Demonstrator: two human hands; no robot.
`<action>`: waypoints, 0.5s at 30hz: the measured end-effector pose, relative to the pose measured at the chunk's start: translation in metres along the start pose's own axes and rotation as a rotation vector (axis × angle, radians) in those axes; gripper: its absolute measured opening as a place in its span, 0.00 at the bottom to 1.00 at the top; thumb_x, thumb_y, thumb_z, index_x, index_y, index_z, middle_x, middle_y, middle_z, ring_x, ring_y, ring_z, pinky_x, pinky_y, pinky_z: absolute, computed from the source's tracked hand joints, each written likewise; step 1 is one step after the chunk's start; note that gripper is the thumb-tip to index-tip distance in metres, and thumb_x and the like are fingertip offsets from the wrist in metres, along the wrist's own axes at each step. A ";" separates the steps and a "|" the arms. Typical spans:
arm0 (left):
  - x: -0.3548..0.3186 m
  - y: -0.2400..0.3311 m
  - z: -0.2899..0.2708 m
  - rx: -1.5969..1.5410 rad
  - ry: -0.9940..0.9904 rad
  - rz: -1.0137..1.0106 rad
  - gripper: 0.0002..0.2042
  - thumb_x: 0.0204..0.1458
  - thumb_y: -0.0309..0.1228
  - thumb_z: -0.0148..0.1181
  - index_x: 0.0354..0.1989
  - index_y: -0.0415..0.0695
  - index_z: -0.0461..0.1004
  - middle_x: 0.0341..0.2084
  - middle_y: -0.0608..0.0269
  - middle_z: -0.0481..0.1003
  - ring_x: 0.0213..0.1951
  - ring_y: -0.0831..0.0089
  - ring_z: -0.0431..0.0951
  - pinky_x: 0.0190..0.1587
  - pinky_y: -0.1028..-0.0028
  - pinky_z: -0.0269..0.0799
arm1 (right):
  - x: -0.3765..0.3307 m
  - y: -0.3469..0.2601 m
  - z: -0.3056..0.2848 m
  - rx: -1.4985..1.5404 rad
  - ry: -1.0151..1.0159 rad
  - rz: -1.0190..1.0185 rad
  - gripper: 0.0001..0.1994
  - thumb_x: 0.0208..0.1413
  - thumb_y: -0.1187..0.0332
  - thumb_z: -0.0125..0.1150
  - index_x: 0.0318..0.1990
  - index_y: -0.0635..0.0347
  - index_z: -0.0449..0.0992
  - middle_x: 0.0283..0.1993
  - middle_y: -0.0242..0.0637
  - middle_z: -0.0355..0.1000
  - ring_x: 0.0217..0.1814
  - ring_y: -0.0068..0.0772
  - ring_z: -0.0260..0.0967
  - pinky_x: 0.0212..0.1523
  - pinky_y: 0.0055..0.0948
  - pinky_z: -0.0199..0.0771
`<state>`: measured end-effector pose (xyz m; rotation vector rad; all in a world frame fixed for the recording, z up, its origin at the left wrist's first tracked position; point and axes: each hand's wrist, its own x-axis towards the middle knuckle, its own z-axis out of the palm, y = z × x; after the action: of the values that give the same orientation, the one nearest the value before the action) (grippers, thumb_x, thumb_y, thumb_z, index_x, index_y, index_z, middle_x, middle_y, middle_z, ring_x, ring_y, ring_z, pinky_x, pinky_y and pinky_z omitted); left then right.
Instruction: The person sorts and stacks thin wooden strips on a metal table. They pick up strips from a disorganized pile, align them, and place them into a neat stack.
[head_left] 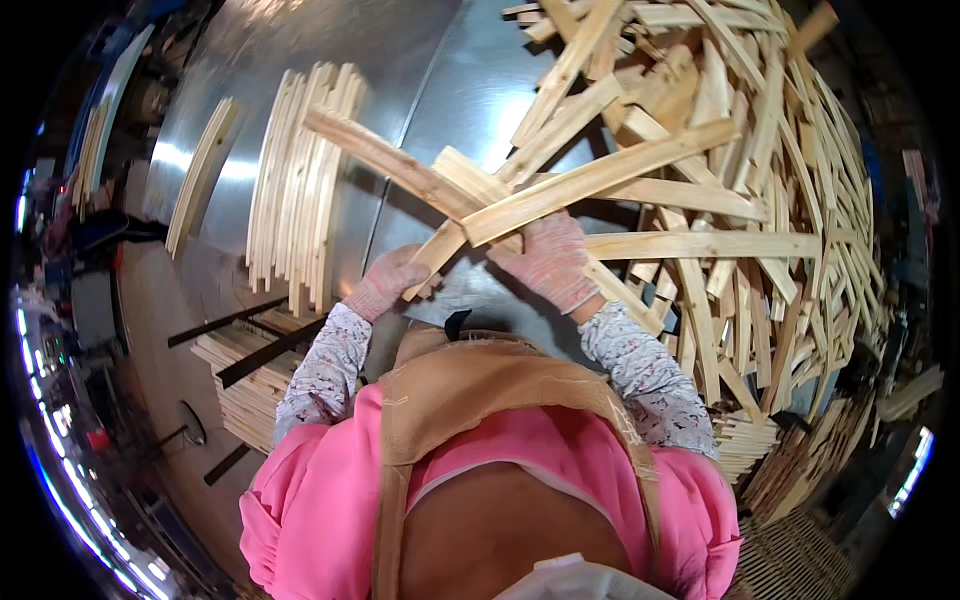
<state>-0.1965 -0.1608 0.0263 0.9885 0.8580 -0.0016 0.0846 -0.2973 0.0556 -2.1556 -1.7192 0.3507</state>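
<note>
1. The left hand (385, 282), in a knit work glove, has its fingers wrapped round the near end of a wooden slat (470, 215) whose long axis climbs away from the person toward the upper right.
2. The right hand (548, 258), gloved likewise, is clenched on a longer slat (600, 178) that points up and to the right, its far end resting over the loose heap of slats (740, 200).
3. A third slat (385, 160) runs from the upper left down to the hands, so the three cross just above the fingers, over the metal worktop (420, 60). Which hand bears this one I cannot tell; the crossing hides it.
4. Risk, as I judge it: the crossed pieces could lever against each other and twist out of a grip, or pinch a finger at the crossing.
5. The long slat's far end touches the heap, so pulling it could drag neighbouring pieces loose and tumble them toward the person.
6. The sorted row of slats (300, 180) lies to the left of the hands, near the worktop's edge; a swung end could knock it askew.
</note>
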 end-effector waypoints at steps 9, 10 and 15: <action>-0.027 -0.014 -0.098 0.572 0.586 0.226 0.21 0.60 0.36 0.64 0.58 0.38 0.76 0.41 0.57 0.80 0.41 0.67 0.80 0.47 0.61 0.75 | 0.173 0.022 0.028 0.032 0.080 0.418 0.29 0.60 0.45 0.64 0.55 0.64 0.81 0.50 0.61 0.81 0.56 0.62 0.79 0.59 0.51 0.78; -0.025 -0.031 -0.111 0.990 0.732 0.293 0.21 0.59 0.36 0.65 0.58 0.38 0.76 0.45 0.56 0.80 0.46 0.64 0.80 0.54 0.57 0.72 | 0.186 0.027 0.045 0.028 0.105 0.357 0.29 0.61 0.46 0.63 0.54 0.65 0.81 0.51 0.61 0.81 0.56 0.64 0.78 0.59 0.52 0.77; -0.029 -0.079 -0.136 1.246 1.014 0.250 0.27 0.53 0.38 0.71 0.60 0.39 0.78 0.62 0.48 0.73 0.65 0.50 0.69 0.70 0.50 0.58 | 0.232 -0.057 0.109 0.263 0.097 0.328 0.25 0.63 0.49 0.59 0.51 0.66 0.79 0.49 0.65 0.80 0.55 0.67 0.78 0.58 0.54 0.77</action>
<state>-0.3317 -0.1174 -0.0479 2.3599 1.7109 0.2185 0.0425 -0.0469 -0.0121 -2.2113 -1.1905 0.5168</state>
